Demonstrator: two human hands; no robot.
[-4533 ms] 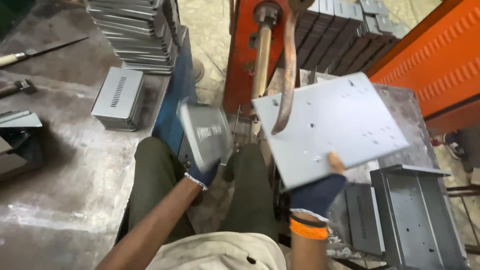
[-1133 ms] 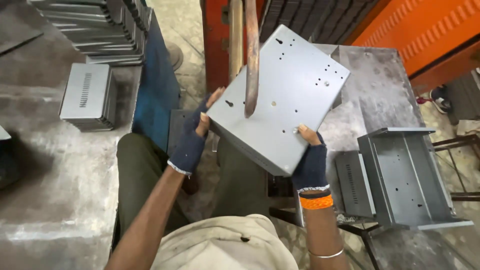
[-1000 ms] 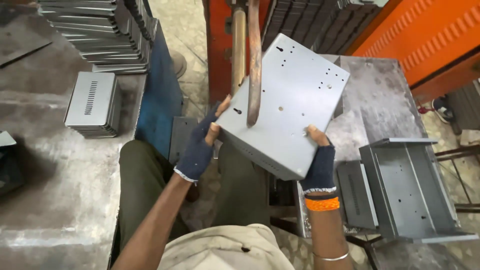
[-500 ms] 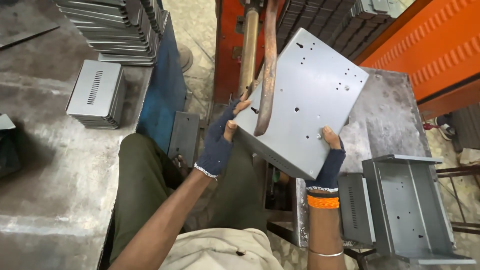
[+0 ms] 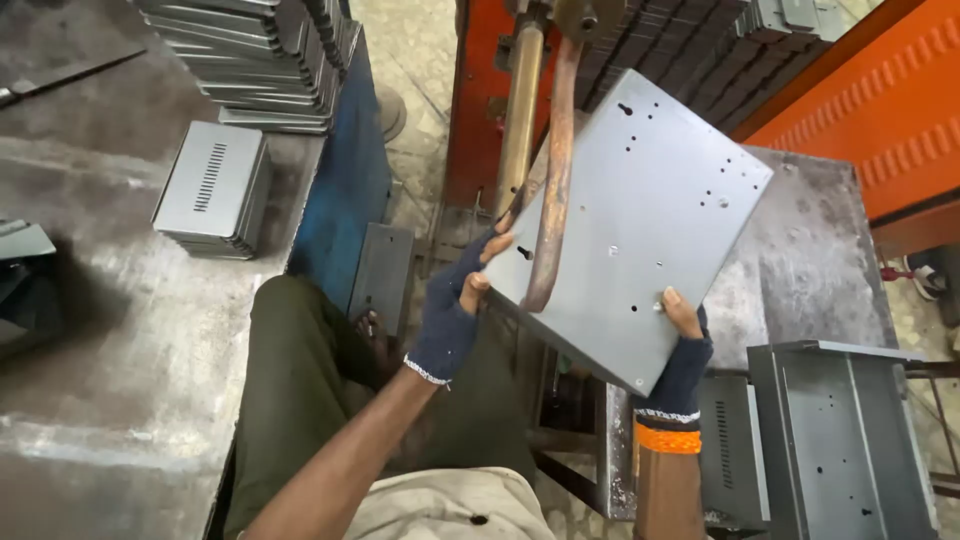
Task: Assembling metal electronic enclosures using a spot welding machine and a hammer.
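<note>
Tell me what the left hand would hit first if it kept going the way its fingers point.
Probably the curved copper arm just beyond the left hand, which grips the edge of the grey perforated sheet-metal panel. Depth is unclear; it might pass behind.

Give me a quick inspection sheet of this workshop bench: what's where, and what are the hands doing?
Surface: worn grey steel table, scuffed.
Job's things: grey perforated sheet-metal panel, tilted under a curved copper arm of the orange machine.
Clutter: slotted grey metal covers; taller stack of grey trays; open grey metal chassis at right.
Grippers: left hand and right hand, in dark fingerless gloves, grip the panel's edges.
Cables: nothing seen.
Surroundings: orange ribbed wall, concrete floor.
</note>
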